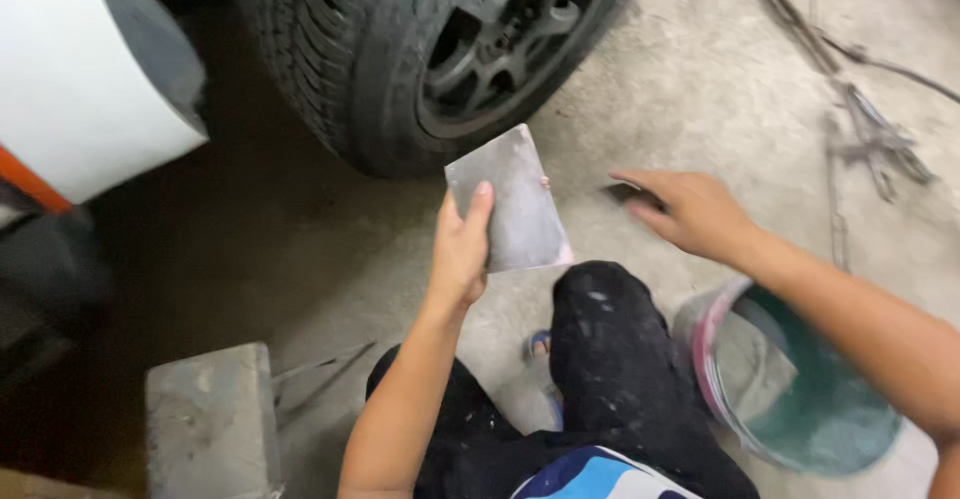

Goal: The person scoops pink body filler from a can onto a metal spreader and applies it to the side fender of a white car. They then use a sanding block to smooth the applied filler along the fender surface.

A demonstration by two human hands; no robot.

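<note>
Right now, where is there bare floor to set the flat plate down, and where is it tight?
Bare concrete lies between the tyre and the right hand, running back toward the cables. Another open strip sits left of the left hand, between the grey block and the tyre. It is crowded near the knee and bucket.

Flat grey metal plate (512, 202), upright; small dark scraper (625, 194).
</note>
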